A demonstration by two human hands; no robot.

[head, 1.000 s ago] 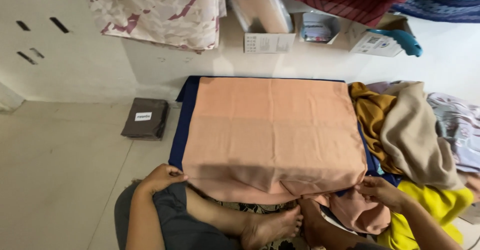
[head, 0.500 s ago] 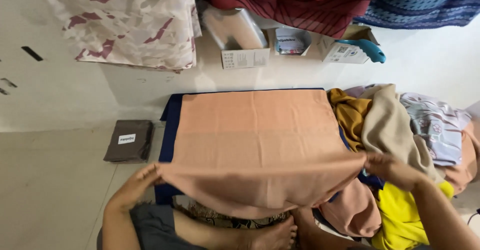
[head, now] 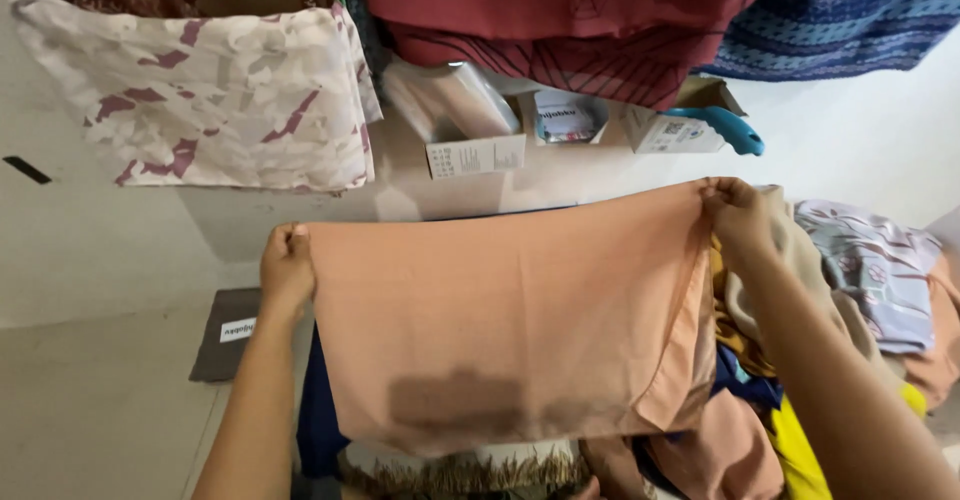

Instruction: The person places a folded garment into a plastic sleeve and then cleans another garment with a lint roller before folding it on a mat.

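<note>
Both hands clamped on a peach cloth, left hand and right hand pinching its top corners, spread above the floor.

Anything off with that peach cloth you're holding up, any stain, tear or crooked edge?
Yes: the peach rectangular cloth, held at its top corners by the left hand and right hand, shows a darker patch near its lower edge; stain, damp or show-through, I cannot tell. Its right edge is folded over.

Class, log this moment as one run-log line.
left hand: grips cloth corner | right hand: grips other corner | cloth: lifted, spread | pile: right
</note>
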